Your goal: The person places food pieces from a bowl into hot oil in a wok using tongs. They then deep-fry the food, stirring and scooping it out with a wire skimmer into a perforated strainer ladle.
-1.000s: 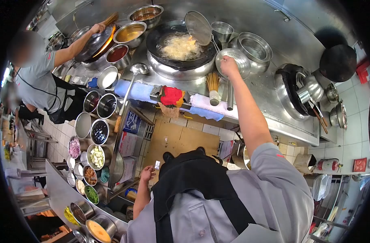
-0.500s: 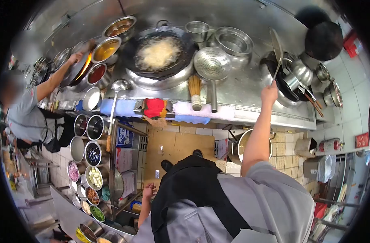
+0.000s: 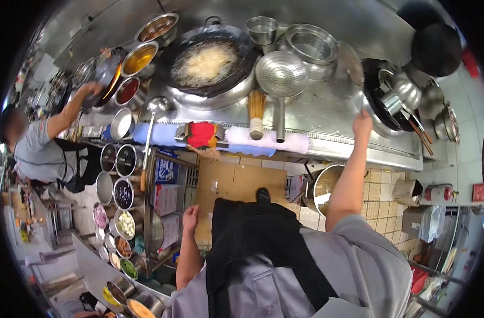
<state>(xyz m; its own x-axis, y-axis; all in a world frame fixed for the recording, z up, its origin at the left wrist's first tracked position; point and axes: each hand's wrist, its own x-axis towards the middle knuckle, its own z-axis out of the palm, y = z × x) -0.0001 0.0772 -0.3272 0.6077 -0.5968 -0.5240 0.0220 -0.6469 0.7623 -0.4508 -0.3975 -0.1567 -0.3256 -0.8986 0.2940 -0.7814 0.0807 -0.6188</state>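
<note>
Over the steel desk [image 3: 326, 117], beside the cluttered black wok [image 3: 373, 103], is a blurred mesh skimmer [image 3: 350, 63]: likely light and stiff, maybe oil-slick, best held by the handle [image 3: 363, 102]. Right hand [image 3: 362, 125] has fingers wrapped round that handle; left hand [image 3: 190, 217] has fingers curled in, nothing visible in them.

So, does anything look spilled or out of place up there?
Mostly no: I see no clear spill around the wok. The long ladle looks a bit awkward, though: its handle juts out past the front of the counter, where someone might knock it.
</note>
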